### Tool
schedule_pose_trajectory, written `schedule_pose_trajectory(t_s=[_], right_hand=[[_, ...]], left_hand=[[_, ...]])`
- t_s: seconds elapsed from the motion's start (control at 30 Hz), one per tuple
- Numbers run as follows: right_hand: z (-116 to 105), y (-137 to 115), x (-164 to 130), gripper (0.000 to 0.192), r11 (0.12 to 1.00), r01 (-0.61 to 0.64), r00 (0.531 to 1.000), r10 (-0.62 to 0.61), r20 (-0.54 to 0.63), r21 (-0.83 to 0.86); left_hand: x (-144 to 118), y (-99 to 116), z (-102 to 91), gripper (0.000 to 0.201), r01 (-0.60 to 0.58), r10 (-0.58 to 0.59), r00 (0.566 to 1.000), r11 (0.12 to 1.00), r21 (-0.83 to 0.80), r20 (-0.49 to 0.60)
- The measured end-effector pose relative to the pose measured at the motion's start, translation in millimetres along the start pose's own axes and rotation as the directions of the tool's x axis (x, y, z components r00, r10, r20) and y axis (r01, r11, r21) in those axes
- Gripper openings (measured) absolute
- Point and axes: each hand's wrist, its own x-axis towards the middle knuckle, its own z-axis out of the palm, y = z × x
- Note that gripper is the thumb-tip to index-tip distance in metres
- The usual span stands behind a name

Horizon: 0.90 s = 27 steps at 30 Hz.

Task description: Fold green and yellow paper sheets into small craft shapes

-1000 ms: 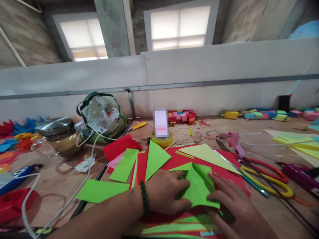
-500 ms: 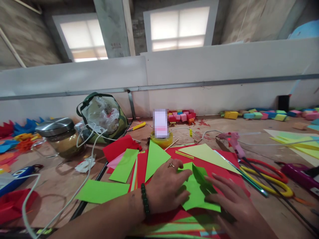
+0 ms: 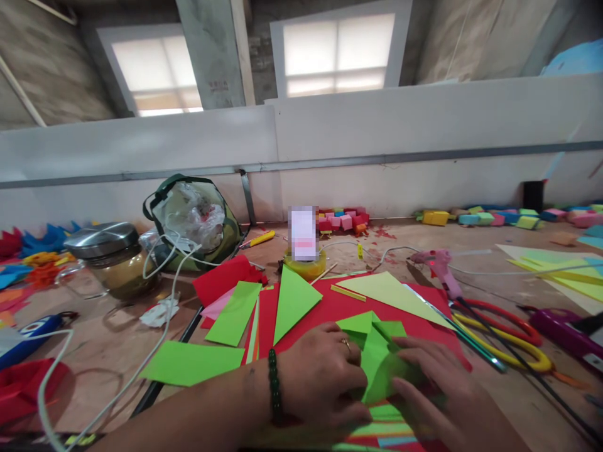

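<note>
Both hands press a folded green paper (image 3: 377, 358) flat on the red sheet (image 3: 330, 307). The left hand (image 3: 320, 376) has its fingers curled together on the paper's left side. The right hand (image 3: 433, 389) lays its fingers close together on the right side. Behind the red sheet stands a yellow tape roll (image 3: 305, 265). Right of the sheet lie scissors (image 3: 509, 339).

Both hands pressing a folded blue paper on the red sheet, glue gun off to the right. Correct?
Not quite: the head view shows the folded paper is green, not blue. The left hand and right hand do press it on the red sheet, with the glue gun to the right.
</note>
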Motion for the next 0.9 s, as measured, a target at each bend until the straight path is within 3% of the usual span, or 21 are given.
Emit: schedule_pose_trajectory(t_s=[0.27,0.57,0.73,0.9], right_hand=[[3.2,4.6,-1.1,0.020,0.999,0.035,0.999,-0.036,-0.025,-0.030],[2.6,-0.5,3.4,0.021,0.977,0.084,0.969,-0.126,-0.214,-0.194],[-6.7,-8.8,4.3,0.012,0.986,0.038,0.990,-0.059,-0.125,-0.162],[-20.2,-19.8,7.8,0.017,0.995,0.020,0.996,-0.012,0.092,-0.096]], left_hand=[[-0.6,9.6,7.4,0.021,-0.041,0.042,0.999,0.996,0.085,-0.010],[-4.3,5.3,-5.0,0.018,-0.018,0.016,1.000,0.992,0.124,0.021],[-6.5,11.4,-15.3,0.029,0.005,-0.014,0.995,0.996,0.093,0.100],[-8.1,9.2,-17.7,0.029,-0.026,0.022,0.997,0.999,0.048,0.077]])
